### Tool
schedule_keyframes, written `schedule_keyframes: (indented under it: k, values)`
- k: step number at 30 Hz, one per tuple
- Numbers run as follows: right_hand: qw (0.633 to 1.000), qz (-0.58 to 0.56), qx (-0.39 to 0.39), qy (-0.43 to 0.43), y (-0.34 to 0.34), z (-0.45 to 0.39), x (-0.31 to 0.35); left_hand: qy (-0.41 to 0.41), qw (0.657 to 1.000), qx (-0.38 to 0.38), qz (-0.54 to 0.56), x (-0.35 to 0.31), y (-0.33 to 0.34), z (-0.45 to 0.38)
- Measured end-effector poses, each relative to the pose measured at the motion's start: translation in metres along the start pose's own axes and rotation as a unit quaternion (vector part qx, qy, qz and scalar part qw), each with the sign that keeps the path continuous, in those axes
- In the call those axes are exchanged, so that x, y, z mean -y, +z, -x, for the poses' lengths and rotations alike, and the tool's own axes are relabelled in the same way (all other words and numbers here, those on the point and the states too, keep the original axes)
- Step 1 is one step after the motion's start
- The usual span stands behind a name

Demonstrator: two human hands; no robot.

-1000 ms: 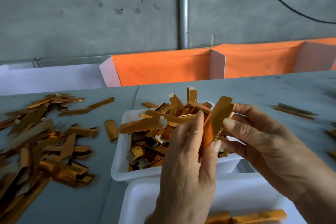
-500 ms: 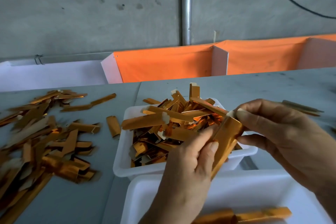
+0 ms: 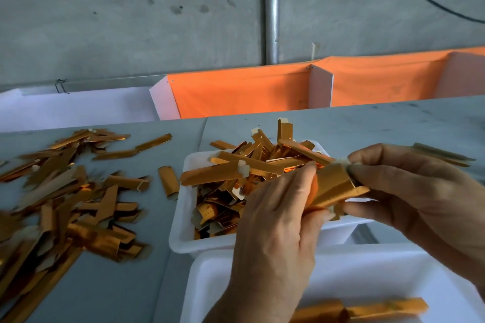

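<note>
Clutter round our table (image 3: 105,283)
We see loose gold strips (image 3: 65,204) heaped at nine o'clock, orange cloth (image 3: 241,92) at twelve, a metal pipe (image 3: 271,8) on the wall (image 3: 131,21) above.

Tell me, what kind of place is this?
Probably a small workshop. The wall is bare concrete, gold strips lie heaped on the grey table and fill a white tub, and the left hand and right hand hold one strip.

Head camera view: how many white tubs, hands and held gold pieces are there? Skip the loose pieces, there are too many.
White tubs: 2, the far tub heaped with gold pieces and the near tub
Hands: 2, the left hand and the right hand
Held gold piece: 1, pinched by both hands
Total: 5
</note>
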State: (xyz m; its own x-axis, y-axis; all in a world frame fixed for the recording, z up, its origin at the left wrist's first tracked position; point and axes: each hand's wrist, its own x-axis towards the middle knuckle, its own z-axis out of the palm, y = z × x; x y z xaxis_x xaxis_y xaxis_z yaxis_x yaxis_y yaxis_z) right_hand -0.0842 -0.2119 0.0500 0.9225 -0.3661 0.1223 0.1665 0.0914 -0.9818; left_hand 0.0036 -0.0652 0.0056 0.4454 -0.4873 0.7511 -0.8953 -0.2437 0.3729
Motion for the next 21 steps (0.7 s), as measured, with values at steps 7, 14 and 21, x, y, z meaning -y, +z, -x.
schedule_keyframes:
  k: [7, 14, 21]
  values:
    - [0.998, -0.06, 0.007, 0.031, -0.004, -0.002, -0.005, -0.07, 0.973, 0.061, 0.211, 0.004, -0.008, -0.001]
    - [0.999, -0.027, 0.014, -0.029, -0.001, -0.002, 0.0, 0.001, 0.984, 0.132, 0.121, 0.0, -0.007, -0.002]
    - [1.0, 0.02, -0.011, -0.021, 0.004, -0.002, -0.006, -0.035, 0.978, 0.123, 0.164, 0.005, -0.011, -0.003]
